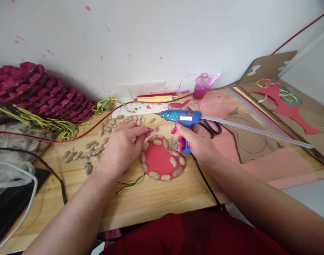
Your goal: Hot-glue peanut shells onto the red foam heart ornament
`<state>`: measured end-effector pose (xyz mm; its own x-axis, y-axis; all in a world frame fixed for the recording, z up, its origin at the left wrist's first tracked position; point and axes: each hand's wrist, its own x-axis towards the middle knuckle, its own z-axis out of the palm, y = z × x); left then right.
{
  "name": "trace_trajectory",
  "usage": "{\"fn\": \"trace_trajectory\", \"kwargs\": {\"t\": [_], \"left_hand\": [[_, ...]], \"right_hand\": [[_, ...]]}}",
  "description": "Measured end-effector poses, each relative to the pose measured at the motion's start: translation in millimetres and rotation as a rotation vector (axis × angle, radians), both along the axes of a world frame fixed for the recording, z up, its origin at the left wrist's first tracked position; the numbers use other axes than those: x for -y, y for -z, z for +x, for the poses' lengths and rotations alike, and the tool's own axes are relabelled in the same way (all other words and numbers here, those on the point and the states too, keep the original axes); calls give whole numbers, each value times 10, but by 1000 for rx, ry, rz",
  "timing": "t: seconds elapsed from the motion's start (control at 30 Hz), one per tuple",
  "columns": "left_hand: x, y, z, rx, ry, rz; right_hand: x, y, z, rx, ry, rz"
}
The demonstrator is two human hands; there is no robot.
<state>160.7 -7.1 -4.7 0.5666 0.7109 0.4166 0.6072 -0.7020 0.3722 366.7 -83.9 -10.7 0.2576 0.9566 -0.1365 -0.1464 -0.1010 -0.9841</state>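
Observation:
My right hand (200,143) is wrapped around the handle of a blue hot glue gun (174,116), its nozzle pointing left. A long translucent glue stick (252,129) sticks out of its back end. Below lies a round red disc (159,159) with unshelled peanuts (154,175) set along its edge and a few more inside that ring. My left hand (124,143) is over the disc's upper left edge, thumb and fingers pinched together; whatever they hold is hidden. Left of it, loose peanuts (110,124) are scattered on the wooden table (140,205).
Strings of magenta-painted peanuts (45,90) with yellow-green tassels lean at the left. A cup of pink paint (201,86) stands by the wall. Black scissors (212,128) and cut cardboard (246,138) lie right. The gun's black cord (205,184) runs off the front edge.

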Motion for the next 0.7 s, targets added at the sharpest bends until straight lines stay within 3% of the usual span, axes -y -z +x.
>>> {"fn": "trace_trajectory", "kwargs": {"t": [0.37, 0.7], "left_hand": [[13, -92, 6, -99, -89, -38], [-19, 0, -4, -37, 16, -46]], "right_hand": [[9, -7, -7, -13, 0, -8], [1, -18, -5, -10, 6, -1]]}}
